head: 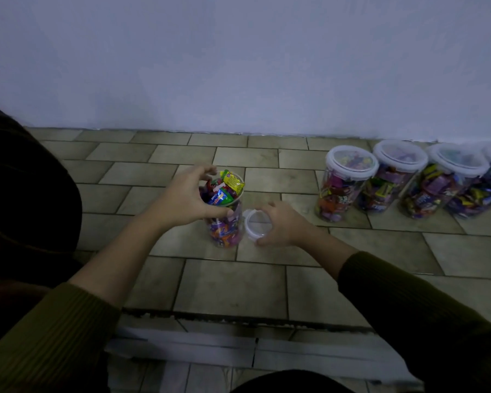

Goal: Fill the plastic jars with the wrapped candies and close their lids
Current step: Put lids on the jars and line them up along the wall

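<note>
Curling round the candy-heaped open jar point(227, 228) mid-frame, the left hand point(187, 199) grips its rim; the right hand point(284, 225) clasps a lid point(255, 222) alongside. Four lidded, full jars point(394, 182) stand right.

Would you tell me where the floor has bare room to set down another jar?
Bare tiles lie between the open jar and the row of lidded jars, behind the open jar up to the wall, and nearer you, up to the step edge. The far right is crowded.
</note>
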